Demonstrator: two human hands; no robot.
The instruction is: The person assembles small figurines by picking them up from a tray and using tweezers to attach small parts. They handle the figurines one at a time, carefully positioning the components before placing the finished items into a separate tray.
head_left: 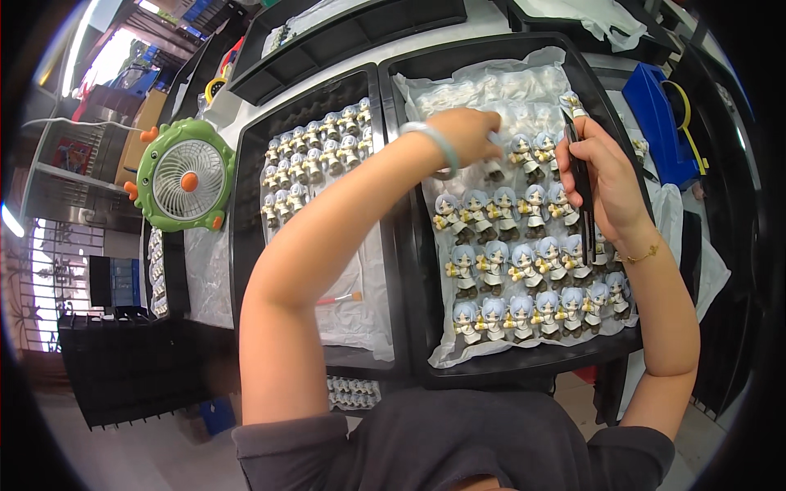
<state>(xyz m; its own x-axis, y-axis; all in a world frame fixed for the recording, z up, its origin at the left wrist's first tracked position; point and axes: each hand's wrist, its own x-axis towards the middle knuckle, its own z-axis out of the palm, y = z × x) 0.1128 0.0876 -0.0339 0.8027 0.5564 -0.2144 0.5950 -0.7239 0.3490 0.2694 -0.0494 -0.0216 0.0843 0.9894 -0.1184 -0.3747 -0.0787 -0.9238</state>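
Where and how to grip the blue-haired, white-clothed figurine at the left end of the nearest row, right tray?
I'd take the blue-haired, white-clothed figurine by its broad, rounded head, coming from the left: bare white paper shows there, while the next figurine crowds its right.

Through my camera, I see little dolls (493, 260) with pale blue hair, white clothes, yellow bits and brown feet. The trays (532, 362) are black, their sheets (364, 315) white. The fan (189, 182) is green with an orange middle. The thin tool (581, 176) is black.
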